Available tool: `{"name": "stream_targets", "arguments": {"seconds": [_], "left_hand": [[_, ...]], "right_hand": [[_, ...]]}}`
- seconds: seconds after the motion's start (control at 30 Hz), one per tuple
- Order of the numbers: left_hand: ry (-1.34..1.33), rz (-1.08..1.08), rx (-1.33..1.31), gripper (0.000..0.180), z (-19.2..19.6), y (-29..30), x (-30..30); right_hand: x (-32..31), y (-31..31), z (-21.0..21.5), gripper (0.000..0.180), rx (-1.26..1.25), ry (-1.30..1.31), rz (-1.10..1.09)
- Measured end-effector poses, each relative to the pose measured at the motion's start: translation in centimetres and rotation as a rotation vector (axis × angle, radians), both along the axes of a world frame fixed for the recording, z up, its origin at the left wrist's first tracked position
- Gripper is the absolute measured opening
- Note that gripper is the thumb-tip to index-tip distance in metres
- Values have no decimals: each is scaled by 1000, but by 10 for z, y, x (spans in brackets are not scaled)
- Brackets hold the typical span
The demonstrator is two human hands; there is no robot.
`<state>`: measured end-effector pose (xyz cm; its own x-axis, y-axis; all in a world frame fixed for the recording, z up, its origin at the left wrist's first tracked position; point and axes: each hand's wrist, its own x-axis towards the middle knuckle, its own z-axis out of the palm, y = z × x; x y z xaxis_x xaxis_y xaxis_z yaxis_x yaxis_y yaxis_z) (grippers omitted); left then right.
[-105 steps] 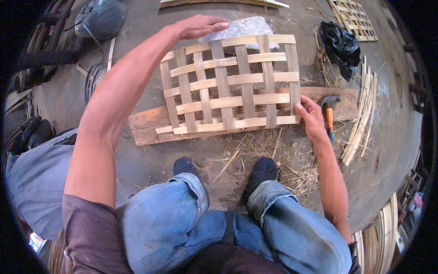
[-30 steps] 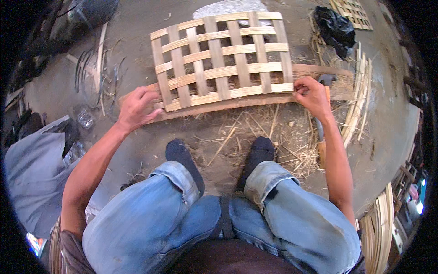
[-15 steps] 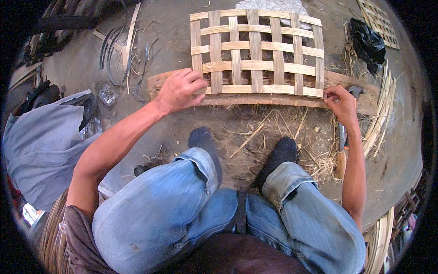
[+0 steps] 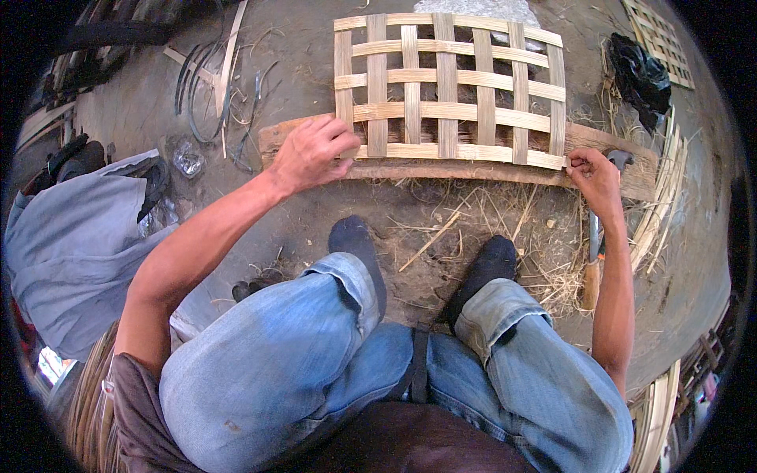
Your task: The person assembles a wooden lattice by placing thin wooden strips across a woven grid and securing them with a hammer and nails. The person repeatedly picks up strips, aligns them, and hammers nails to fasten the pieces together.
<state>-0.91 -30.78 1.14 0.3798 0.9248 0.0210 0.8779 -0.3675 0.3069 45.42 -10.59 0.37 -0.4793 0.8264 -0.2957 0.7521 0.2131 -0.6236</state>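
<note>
Pinching the woven lattice [image 4: 446, 94] by its near-right corner: the right hand [image 4: 595, 180], hammer [image 4: 620, 159] close by! The left hand [image 4: 311, 156] curls fingers at near-left, grip unclear. Near edge over the plank [image 4: 441, 169], open floor [image 4: 302, 79] leftward, straw [image 4: 556, 272] below.

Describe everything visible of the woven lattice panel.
The woven lattice panel is rectangular and looks like split bamboo: seven mostly greyish near-to-far strips interlace with five paler crosswise ones, leaving open gaps. Its near edge lies over a wooden plank; its far edge overlaps a pale stone in view, contact unclear. The left hand touches its near left corner, the right hand its near right.
</note>
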Motion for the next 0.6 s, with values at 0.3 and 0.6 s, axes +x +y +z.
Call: {"name": "stream_targets", "arguments": {"seconds": [0.3, 0.6], "left_hand": [[-28, 105, -28, 34, 5, -12, -19], [-24, 59, -32, 25, -3, -19, -36]], "right_hand": [[3, 2, -7, 26, 41, -7, 24], [0, -2, -3, 27, 47, 27, 35]]}}
